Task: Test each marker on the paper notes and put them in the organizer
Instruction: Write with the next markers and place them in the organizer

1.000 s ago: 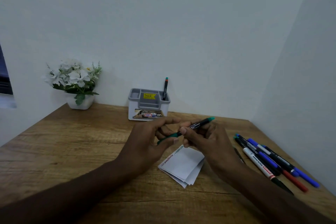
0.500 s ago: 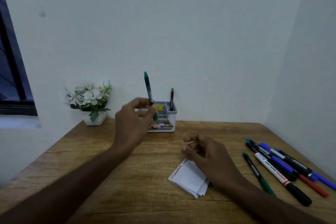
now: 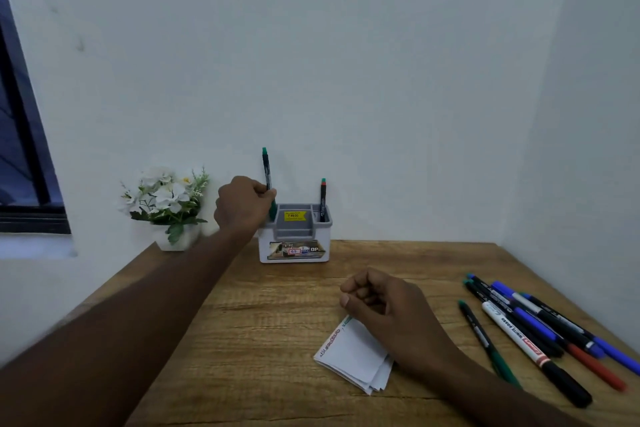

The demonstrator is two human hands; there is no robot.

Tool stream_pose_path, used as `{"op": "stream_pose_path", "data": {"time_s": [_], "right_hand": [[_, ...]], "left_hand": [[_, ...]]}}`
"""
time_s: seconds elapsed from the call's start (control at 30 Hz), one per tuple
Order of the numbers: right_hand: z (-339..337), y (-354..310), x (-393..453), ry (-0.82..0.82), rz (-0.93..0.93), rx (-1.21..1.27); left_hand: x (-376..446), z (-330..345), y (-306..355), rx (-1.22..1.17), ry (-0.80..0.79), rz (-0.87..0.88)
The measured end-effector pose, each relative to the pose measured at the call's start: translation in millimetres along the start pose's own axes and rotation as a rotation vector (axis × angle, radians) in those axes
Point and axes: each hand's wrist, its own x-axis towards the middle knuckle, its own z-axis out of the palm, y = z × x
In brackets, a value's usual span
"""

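My right hand [image 3: 391, 315] rests loosely curled, holding nothing, on paper notes [image 3: 353, 355] on worktop [image 3: 263, 340]. Loose markers [image 3: 540, 333] lie right. Farther, my left hand [image 3: 242, 206] grip pinches green marker [image 3: 267, 177] upright, lower tip at left edge of organizer [image 3: 295, 239].

The organizer [image 3: 295, 240] stands at the table's [image 3: 263, 329] back edge; flowerpot [image 3: 165, 207] left of it, paper notes [image 3: 353, 355] before it, loose markers [image 3: 540, 329] to its right.
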Motion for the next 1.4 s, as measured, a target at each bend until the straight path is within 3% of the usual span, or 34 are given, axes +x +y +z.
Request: {"op": "stream_pose_path", "data": {"time_s": [0.13,0.37,0.4,0.47,0.53,0.67,0.77,0.87,0.97,1.03,1.2,1.4], "right_hand": [[-5.1,-1.6,-1.6,-0.004,-0.049,-0.044],[-25.0,-6.7,7.0,0.107,-0.226,-0.26],[-29.8,-7.8,9.9,0.102,-0.241,-0.33],[-43.6,-9.5,15.5,0.094,-0.21,-0.52],[-65.6,-8.3,19.0,0.088,-0.083,-0.764],[-115.6,-7.7,17.8,-0.048,0.235,-1.11],[-134.7,-13.8,14.2,-0.238,0.342,-1.17],[-135.5,-14.7,10.1,-0.402,0.372,-1.096],[-127.4,-11.0,7.7,-0.404,0.319,-1.025],[-120.6,-14.7,7.6,-0.293,0.225,-0.906],[-88.5,-33.7,4.1,0.051,-0.025,-0.032],[-45.8,-24.6,-4.9,0.157,-0.095,0.227]], "left_hand": [[-7.4,-1.5,-5.7,0.05,-0.046,0.06],[-82.8,-32.0,-2.9,0.081,-0.037,0.392],[-96.8,-34.1,-2.6,0.049,-0.122,0.439],[-121.3,-36.3,0.6,-0.065,-0.452,0.53],[-141.4,-36.4,4.8,-0.11,-0.737,0.663],[-152.1,-34.1,-2.5,-0.12,-0.825,0.805],[-148.7,-30.1,-10.7,-0.126,-0.917,0.841],[-150.3,-22.4,-11.0,-0.207,-0.924,0.815],[-152.0,-16.4,-6.8,-0.255,-0.944,0.785],[-151.9,-14.7,-4.9,-0.262,-0.95,0.769],[-150.0,-18.6,-4.6,-0.331,-0.823,0.695],[-164.0,-24.0,4.5,-0.274,-0.715,0.841]]}}
